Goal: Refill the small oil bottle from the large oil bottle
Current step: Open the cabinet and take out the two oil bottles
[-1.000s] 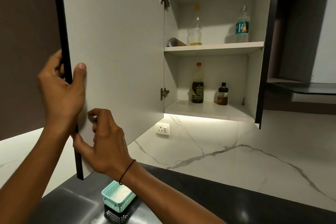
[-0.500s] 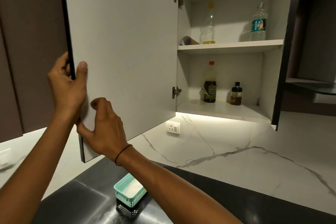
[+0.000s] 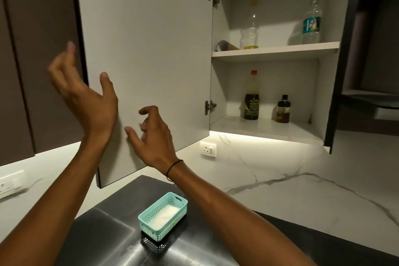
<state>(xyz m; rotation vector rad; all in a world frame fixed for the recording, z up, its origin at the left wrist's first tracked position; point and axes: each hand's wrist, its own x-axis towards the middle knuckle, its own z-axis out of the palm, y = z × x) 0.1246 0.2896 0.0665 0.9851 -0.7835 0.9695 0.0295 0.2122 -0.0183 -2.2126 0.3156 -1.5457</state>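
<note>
A wall cabinet stands open, its grey door (image 3: 151, 49) swung out to the left. On its lower shelf stand a tall dark oil bottle with a red cap (image 3: 251, 101) and, to its right, a small oil bottle with a black cap (image 3: 283, 111). My left hand (image 3: 86, 93) hovers in front of the door's free edge with fingers spread, holding nothing. Just right of it and lower, my right hand (image 3: 153, 138) is off the door too, fingers loosely curled and empty. Both hands are well left of the bottles.
The upper shelf (image 3: 276, 49) holds a nearly empty clear bottle (image 3: 250, 32), a clear bottle with a teal label (image 3: 311, 24) and a roll lying on its side (image 3: 225, 45). A teal basket (image 3: 164, 214) sits on the dark steel counter (image 3: 108, 233). A socket (image 3: 207, 149) is on the marble wall.
Both hands have let go of the cabinet door's edge and opened. The door stays swung open, and my view has shifted left and slightly down.
</note>
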